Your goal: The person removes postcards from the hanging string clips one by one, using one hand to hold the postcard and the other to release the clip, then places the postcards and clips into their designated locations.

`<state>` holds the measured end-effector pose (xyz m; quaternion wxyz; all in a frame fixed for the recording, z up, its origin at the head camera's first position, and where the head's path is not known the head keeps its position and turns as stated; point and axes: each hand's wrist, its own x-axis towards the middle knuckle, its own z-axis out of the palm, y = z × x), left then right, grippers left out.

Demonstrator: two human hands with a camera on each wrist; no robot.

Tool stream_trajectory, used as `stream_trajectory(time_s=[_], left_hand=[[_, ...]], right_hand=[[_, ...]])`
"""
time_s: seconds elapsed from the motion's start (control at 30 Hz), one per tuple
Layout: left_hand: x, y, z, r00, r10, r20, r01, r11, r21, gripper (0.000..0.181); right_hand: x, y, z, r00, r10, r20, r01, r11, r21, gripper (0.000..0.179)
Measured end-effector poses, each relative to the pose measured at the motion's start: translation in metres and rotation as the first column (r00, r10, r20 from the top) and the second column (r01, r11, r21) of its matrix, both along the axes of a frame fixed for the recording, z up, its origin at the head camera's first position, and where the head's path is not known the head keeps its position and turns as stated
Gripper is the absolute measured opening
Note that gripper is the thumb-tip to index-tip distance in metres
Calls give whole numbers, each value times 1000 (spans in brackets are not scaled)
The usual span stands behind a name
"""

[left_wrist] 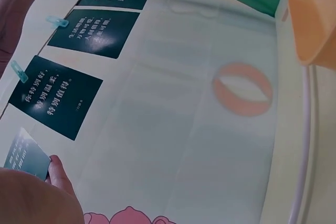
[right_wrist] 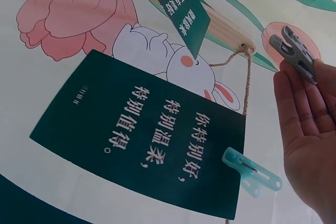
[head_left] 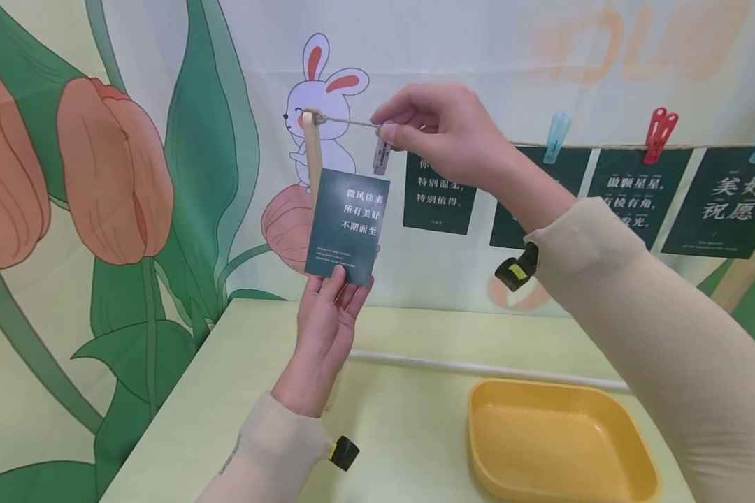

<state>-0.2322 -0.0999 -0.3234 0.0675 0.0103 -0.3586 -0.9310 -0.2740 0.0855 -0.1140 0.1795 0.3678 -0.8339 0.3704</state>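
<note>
Green card [head_left: 344, 227] is upright above the desk [head_left: 195, 405], left of the hanging cards [head_left: 438, 209] and near the wooden post [head_left: 313, 150]; the left hand [head_left: 326, 318] pinches its lower edge, the right hand [head_left: 456, 136] a grey clothespin [head_left: 382, 157] near the thin string [head_left: 352, 122].

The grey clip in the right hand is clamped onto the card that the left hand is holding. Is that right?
Not quite: the grey clip in the right hand isn't clamped onto the card that the left hand is holding. The right wrist view shows a gap between them.
</note>
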Motion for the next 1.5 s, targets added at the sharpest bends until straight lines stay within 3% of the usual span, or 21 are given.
stream_trajectory(time_s=[0.17,0.37,0.63,0.97,1.23,1.5], left_hand=[[8,-1,-9,997,41,65,-39,999,-31,40],[20,-3,-20,990,75,121,-64,994,-90,37],[41,-2,-33,991,65,118,-49,990,-135,39],[64,3,-52,980,57,192,-16,978,-210,38],[74,5,-64,977,36,208,11,975,-221,39],[79,10,-87,966,14,260,49,970,-236,44]], right_hand=[[5,8,-9,996,50,71,-48,998,-27,21],[14,15,-22,991,95,99,-93,995,-20,21],[21,26,-40,984,134,117,-135,991,5,19],[24,40,-68,979,155,131,-163,985,50,21],[25,49,-90,970,153,189,-168,983,71,22],[28,66,-126,958,143,247,-169,982,89,22]])
